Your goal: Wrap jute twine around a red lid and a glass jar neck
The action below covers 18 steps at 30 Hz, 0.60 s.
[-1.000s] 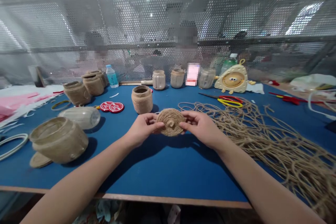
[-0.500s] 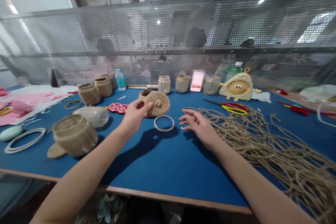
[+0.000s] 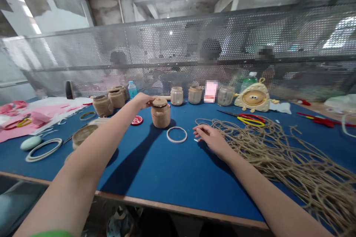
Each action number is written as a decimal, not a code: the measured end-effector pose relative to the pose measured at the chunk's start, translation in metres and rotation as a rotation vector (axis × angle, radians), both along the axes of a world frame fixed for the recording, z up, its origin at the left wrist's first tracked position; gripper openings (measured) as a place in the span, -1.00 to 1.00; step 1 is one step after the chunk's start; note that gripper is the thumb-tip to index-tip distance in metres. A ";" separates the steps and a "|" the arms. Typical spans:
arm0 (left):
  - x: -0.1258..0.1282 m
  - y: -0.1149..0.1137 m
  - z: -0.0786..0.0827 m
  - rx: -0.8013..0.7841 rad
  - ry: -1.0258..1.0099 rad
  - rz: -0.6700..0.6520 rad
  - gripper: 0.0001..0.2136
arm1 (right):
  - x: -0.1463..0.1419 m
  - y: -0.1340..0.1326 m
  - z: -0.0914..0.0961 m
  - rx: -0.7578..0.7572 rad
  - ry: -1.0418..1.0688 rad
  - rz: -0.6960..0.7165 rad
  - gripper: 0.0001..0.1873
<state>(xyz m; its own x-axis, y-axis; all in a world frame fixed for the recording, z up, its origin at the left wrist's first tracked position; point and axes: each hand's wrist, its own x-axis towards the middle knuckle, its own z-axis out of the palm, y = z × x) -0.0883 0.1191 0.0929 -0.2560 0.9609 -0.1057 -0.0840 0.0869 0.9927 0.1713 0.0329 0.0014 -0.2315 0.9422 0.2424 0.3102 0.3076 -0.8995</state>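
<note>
My left hand point(image 3: 143, 100) reaches out over the table and pinches the edge of a round, rope-covered lid point(image 3: 160, 102). The lid rests on the mouth of a twine-wrapped jar point(image 3: 161, 117) that stands upright; whether it is fully seated I cannot tell. Just in front of this jar lies a flat white ring point(image 3: 177, 134). My right hand point(image 3: 210, 137) hovers low to the right of the ring with fingers loosely bent and nothing in them. A small white scrap point(image 3: 196, 140) lies under its fingertips. Beside that hand spreads a heap of brown twine point(image 3: 267, 152).
Red-and-yellow scissors point(image 3: 250, 119) lie behind the twine, near a yellow fan point(image 3: 253, 97). Glass jars point(image 3: 177, 96) line the back below a perforated metal screen point(image 3: 167, 59). More wrapped jars point(image 3: 102, 106), rings point(image 3: 43, 150) and pink sheets point(image 3: 39, 118) are at left.
My left hand has carried the lid from in front of the jar onto its top. My right hand's fingers have curled in a little. The view has tilted up slightly.
</note>
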 end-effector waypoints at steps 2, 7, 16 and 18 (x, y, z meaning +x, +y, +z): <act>0.003 0.004 -0.002 -0.030 0.049 -0.003 -0.70 | 0.001 0.002 -0.002 0.008 -0.020 -0.004 -0.70; 0.005 0.008 -0.003 -0.107 0.225 0.007 -0.71 | 0.003 0.005 -0.008 0.026 -0.067 -0.005 -0.72; -0.005 0.009 -0.003 0.004 0.631 -0.047 -0.69 | 0.004 0.005 -0.007 0.046 -0.107 0.001 -0.70; -0.007 0.006 -0.001 0.140 0.684 -0.131 -0.58 | 0.003 0.004 -0.005 0.052 -0.116 0.006 -0.70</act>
